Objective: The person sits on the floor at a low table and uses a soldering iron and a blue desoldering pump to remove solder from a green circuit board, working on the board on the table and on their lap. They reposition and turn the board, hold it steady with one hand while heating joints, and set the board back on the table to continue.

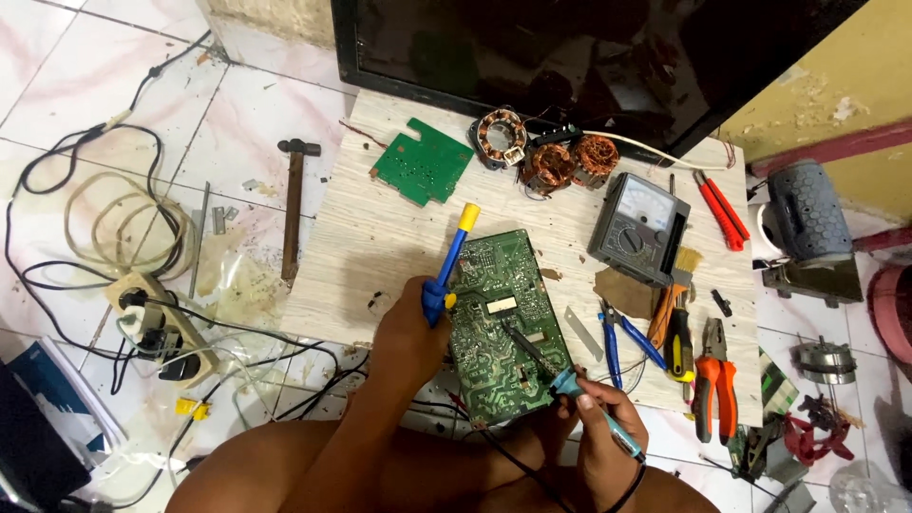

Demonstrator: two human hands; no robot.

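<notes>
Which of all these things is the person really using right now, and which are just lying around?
In use:
left hand holding the blue and yellow desoldering pump
right hand holding the soldering iron
large green circuit board

Lying about:
small green circuit board
hammer
analogue multimeter
copper motor windings
orange pliers
red cutters
power strip

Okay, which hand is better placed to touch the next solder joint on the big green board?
Probably the right hand: its soldering iron tip already rests on the circuit board. The left hand holds the blue-yellow desoldering pump at the board's edge.
</notes>
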